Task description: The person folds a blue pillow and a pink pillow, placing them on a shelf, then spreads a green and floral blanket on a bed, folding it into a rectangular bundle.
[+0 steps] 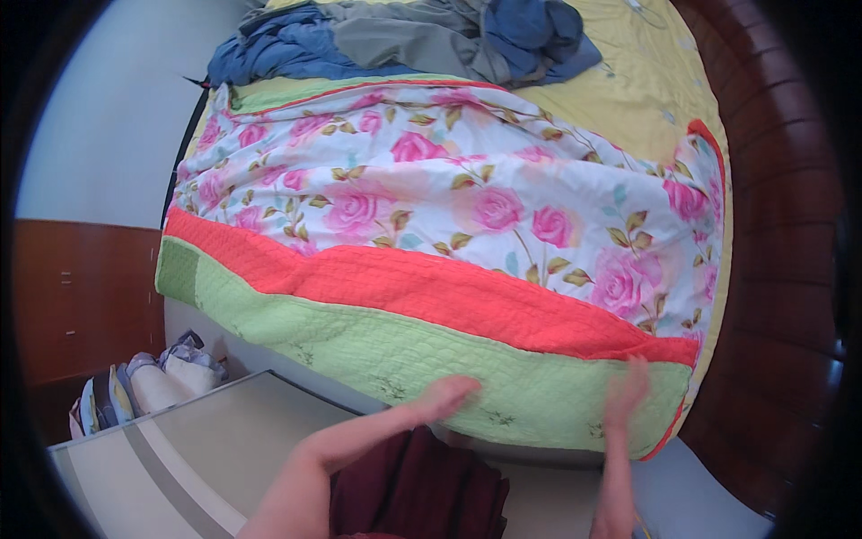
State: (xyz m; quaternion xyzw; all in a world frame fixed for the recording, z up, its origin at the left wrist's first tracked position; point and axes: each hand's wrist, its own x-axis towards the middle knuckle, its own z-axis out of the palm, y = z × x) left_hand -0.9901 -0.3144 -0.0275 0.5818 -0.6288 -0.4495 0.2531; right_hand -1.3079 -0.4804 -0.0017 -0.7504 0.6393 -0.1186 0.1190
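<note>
A quilted bedspread with a pale green border (323, 337), a red band (431, 283) and a white rose-print panel (417, 195) lies across the bed, its green edge hanging over the near side. My left hand (452, 397) is at the green border near its lower middle, with the fingertips hard to make out. Farther right, my right hand (626, 391) is blurred over the green border, its fingertips near the red band. Its thumb and fingers look apart, and I see no fabric gripped in it.
Crumpled blue and grey bedding (417, 40) lies at the far end on a yellow sheet (633, 74). A brown tufted panel (774, 236) runs along the right. At left stand a wooden cabinet (87, 296), several pillows or cushions (161, 377) and a striped panel (222, 431).
</note>
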